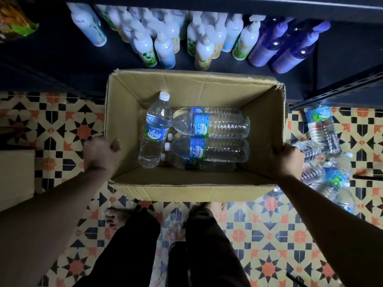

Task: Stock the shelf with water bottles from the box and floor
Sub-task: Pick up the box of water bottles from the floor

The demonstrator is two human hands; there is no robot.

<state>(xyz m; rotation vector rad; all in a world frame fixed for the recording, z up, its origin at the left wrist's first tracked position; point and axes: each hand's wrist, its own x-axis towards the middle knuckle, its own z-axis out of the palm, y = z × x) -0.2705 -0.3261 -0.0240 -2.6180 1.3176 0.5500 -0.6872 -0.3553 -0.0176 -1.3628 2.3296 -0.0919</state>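
Note:
An open cardboard box is held above the patterned floor in front of a dark shelf. Inside it lie several clear water bottles with blue labels, one of them lying crosswise at the left with its white cap pointing to the shelf. My left hand grips the box's left wall, thumb inside. My right hand grips the right wall the same way. More water bottles lie in a heap on the floor to the right of the box.
The shelf holds several white bottles and purple bottles. A metal shelf upright juts at right. A pale box sits at the left edge. My legs and bare feet stand just behind the held box.

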